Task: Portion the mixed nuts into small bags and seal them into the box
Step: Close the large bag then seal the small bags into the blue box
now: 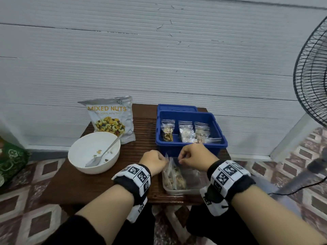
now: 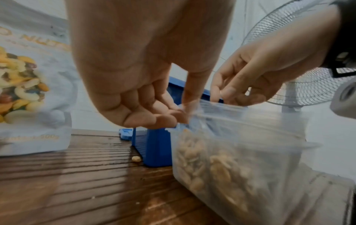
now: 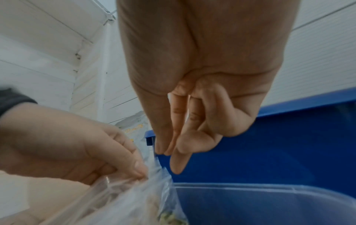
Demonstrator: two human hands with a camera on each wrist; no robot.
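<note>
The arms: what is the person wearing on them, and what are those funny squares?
Each bare forearm has a thick black wrist band and wrapped in white panels printed with black-and-white square code markers. Small tags with the same kind of markers hang below the bands. Black sleeves are pushed up near the elbows. The hands wear no gloves.

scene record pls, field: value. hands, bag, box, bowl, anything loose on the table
left hand: pinches top edge of small bag
right hand: pinches same top edge, other end
small bag: holds nuts, stands in clear tub
blue box: open, several filled bags inside
bowl: nearly empty, spoon inside
mixed nuts pouch: upright behind bowl
loose: one nut by box base
</note>
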